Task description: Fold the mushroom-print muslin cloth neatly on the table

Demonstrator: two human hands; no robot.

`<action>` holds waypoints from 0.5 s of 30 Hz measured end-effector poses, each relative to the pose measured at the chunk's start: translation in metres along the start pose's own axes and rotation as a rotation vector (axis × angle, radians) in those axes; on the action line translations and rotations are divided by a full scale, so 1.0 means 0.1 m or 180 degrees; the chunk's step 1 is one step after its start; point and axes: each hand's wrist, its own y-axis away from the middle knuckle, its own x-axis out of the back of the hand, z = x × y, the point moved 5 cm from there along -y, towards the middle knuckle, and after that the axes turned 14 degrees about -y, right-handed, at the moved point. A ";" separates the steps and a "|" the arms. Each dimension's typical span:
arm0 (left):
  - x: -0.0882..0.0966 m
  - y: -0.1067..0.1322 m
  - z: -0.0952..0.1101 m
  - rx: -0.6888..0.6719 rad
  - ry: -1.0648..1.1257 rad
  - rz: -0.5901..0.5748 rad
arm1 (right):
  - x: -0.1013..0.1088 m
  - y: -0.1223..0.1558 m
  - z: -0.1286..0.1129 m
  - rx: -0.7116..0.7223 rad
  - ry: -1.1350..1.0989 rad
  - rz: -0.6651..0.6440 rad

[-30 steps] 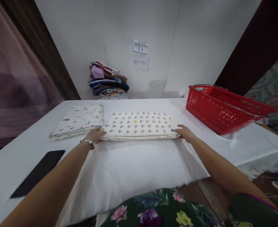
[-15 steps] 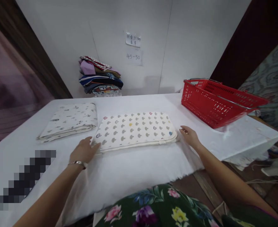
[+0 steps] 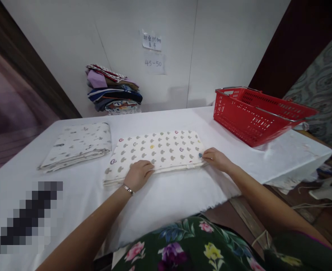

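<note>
A folded white cloth with grey mushroom prints (image 3: 154,150) lies on the white table (image 3: 168,188) in front of me. My left hand (image 3: 137,175), a bracelet on its wrist, rests on the cloth's near edge with its fingers curled over the fabric. My right hand (image 3: 215,158) pinches the cloth's near right corner. A second folded printed cloth (image 3: 78,145) lies to the left, untouched.
A red plastic basket (image 3: 256,114) stands at the table's right. A stack of folded coloured clothes (image 3: 113,90) sits against the back wall under two paper notes (image 3: 151,41). A dark flat object, pixelated (image 3: 27,218), lies near left. The table's edge drops off at right.
Both hands let go of the cloth's two ends, then came back: the left moved right onto the middle of the near edge, the right onto the near right corner. The cloth now lies slightly skewed.
</note>
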 end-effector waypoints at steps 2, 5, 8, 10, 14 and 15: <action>-0.03 -0.03 0.04 -0.0091 0.0023 -0.0009 | 0.00 0.00 -0.02 0.0071 0.0059 -0.0159; -0.05 -0.05 0.06 -0.0188 -0.0017 -0.0057 | -0.01 0.01 -0.05 0.0174 0.0110 -0.0277; -0.04 -0.08 0.06 -0.0133 -0.0043 -0.0099 | -0.04 0.01 -0.06 0.0261 0.0194 -0.0267; -0.02 -0.10 0.07 -0.0105 -0.0033 -0.0073 | -0.03 0.00 -0.08 0.0334 0.0215 -0.0209; 0.02 -0.09 0.12 -0.0153 -0.0032 0.0128 | 0.05 0.04 -0.10 0.0509 0.0173 0.0044; 0.02 -0.07 0.13 -0.0185 -0.0044 0.0160 | 0.06 0.07 -0.10 0.0543 0.0202 0.0089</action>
